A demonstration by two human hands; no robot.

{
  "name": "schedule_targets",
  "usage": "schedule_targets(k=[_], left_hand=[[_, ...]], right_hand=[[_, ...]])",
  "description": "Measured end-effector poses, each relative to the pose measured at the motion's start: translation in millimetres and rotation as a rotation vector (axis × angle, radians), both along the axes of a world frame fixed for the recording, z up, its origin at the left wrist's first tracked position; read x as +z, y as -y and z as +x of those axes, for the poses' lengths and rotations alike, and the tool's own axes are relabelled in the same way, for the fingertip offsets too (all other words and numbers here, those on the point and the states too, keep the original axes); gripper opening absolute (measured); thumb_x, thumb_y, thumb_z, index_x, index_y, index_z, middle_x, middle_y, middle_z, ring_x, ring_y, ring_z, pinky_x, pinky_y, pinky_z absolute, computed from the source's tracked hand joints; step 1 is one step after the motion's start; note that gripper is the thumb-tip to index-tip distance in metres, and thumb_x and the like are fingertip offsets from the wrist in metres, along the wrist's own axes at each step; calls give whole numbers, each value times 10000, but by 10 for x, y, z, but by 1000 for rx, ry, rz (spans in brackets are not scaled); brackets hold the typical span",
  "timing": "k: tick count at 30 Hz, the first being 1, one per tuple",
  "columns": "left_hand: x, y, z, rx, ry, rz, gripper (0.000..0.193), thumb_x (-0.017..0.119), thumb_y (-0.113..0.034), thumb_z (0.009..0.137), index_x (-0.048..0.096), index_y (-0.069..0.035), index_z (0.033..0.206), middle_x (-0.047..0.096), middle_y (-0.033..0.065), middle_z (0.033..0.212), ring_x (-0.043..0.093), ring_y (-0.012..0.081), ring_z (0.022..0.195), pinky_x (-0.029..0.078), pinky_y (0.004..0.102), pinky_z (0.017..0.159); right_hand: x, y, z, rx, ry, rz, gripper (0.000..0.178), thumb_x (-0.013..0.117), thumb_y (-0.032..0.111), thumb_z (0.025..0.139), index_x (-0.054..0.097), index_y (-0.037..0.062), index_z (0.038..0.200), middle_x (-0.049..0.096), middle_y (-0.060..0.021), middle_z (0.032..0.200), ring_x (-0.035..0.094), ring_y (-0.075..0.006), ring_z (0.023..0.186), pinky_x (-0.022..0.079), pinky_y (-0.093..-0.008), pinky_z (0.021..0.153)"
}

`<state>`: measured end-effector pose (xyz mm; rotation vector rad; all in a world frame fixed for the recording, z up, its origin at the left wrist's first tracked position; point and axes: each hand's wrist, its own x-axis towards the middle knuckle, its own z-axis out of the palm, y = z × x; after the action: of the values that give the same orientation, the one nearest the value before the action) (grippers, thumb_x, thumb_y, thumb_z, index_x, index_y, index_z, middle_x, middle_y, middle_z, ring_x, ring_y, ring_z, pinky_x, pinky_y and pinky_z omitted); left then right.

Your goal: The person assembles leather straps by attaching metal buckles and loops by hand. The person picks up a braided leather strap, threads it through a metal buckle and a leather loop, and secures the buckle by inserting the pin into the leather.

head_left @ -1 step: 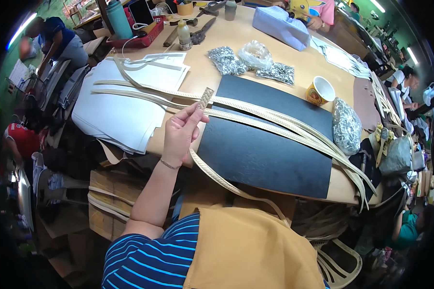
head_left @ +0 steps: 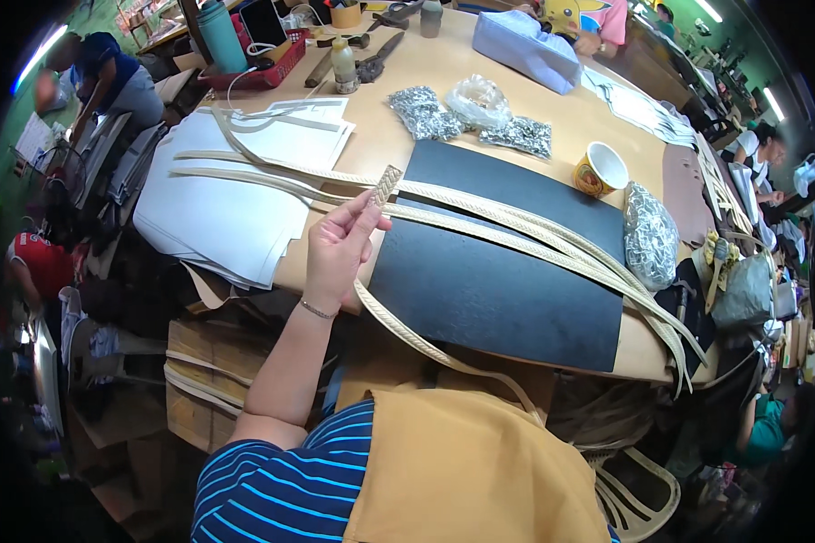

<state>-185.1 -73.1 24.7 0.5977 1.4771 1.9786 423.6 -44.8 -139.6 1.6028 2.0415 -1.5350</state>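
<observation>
Raised over the table's near edge, my left hand (head_left: 338, 252) pinches a beige braided strap (head_left: 406, 332) between thumb and fingers. The strap's flat end stands up past the fingertips. From below the hand its long tail curves down to the right, across my mustard apron (head_left: 480, 471). Behind the hand, several similar braided straps (head_left: 552, 240) run across a black sheet (head_left: 498, 308) and on to a stack of white sheets (head_left: 217, 204) at the left. My right hand is not in view.
Clear bags of small silvery pieces (head_left: 424, 112) lie farther back, near a paper cup (head_left: 600, 170) and a larger silvery bag (head_left: 650, 237). Scissors (head_left: 382, 59), a small bottle (head_left: 344, 68) and a red basket (head_left: 276, 68) are at the back left. Other people sit around.
</observation>
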Motion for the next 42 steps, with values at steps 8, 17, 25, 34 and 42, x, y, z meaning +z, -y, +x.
schedule_targets(k=[8, 17, 25, 34, 42], left_hand=[[-102, 23, 44, 93, -433, -52, 349, 648, -94, 927, 603, 14, 1255, 697, 61, 923, 645, 63, 802, 508, 197, 685], [-124, 71, -100, 231, -967, -109, 296, 619, -155, 958, 633, 28, 1190, 700, 50, 899, 620, 65, 737, 484, 175, 667], [-80, 141, -184, 10, 206, 58, 311, 484, -296, 1017, 595, -52, 1175, 691, 73, 993, 647, 127, 818, 554, 269, 729], [-236, 144, -262, -59, 570, 270, 253, 470, -296, 1026, 519, -111, 1191, 515, -30, 871, 493, 77, 706, 443, 230, 648], [-386, 1004, -1752, 306, 382, 435, 82, 500, -77, 972, 543, -75, 1042, 441, -18, 714, 435, 75, 588, 429, 213, 550]], right_hand=[[144, 49, -116, 72, -58, 127, 393, 458, 347, 963, 456, 26, 737, 425, -105, 647, 422, -185, 613, 373, -329, 594], [331, 42, -303, -9, 28, 36, 397, 462, 358, 954, 456, 30, 731, 408, -119, 645, 413, -170, 628, 386, -334, 603], [384, 1, -245, -36, 65, 41, 401, 525, 352, 931, 429, 42, 695, 358, -20, 626, 351, -95, 644, 350, -291, 566], [-76, -43, 308, -110, -91, 39, 350, 547, 290, 915, 435, 36, 703, 416, -32, 649, 392, -157, 626, 352, -314, 561], [173, -279, 1108, -129, 158, 601, 215, 541, 176, 912, 509, -8, 805, 507, -202, 703, 509, -350, 634, 427, -409, 599]])
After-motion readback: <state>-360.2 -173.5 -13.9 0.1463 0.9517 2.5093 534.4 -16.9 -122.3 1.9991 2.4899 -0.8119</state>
